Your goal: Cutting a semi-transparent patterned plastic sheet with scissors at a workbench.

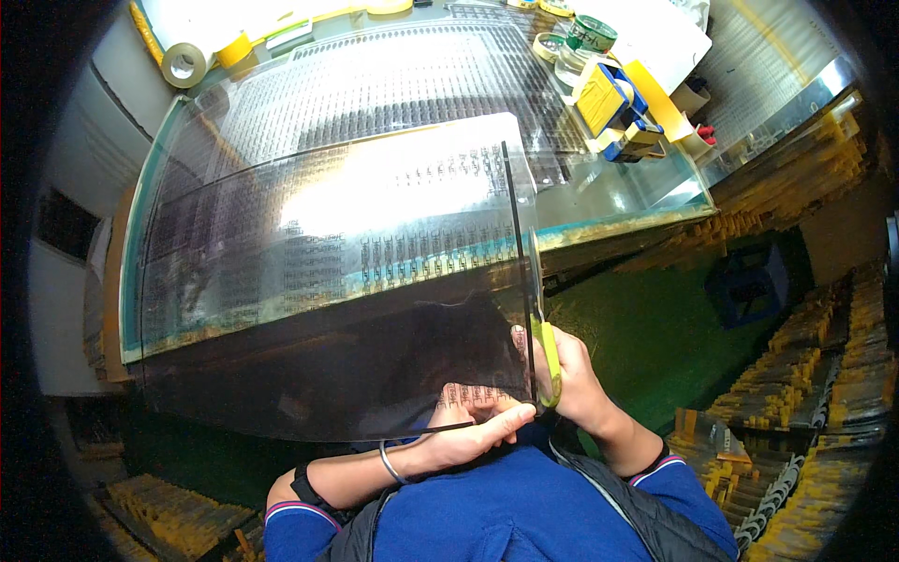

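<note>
A large transparent film [412,351], dark-tinted where it overhangs the table and printed with rows of small black marks, lies partly on the glass table and partly over my lap. My left hand [478,426] pinches its near right corner, thumb on top and fingers showing through beneath. In my right hand [576,379] is a pair of scissors [550,361] with yellow-green handles. Their blades point away from me, along the film's right side beside a thick black line [518,244]. How far the blades are apart is hard to make out.
The glass table [646,192] has a teal edge and carries more printed film [403,84]. At its back right stand a blue tape dispenser [623,122] and green tape rolls [592,35]. A tan tape roll [184,65] sits far left. Yellow-tabbed hanging sheets [796,365] line the right.
</note>
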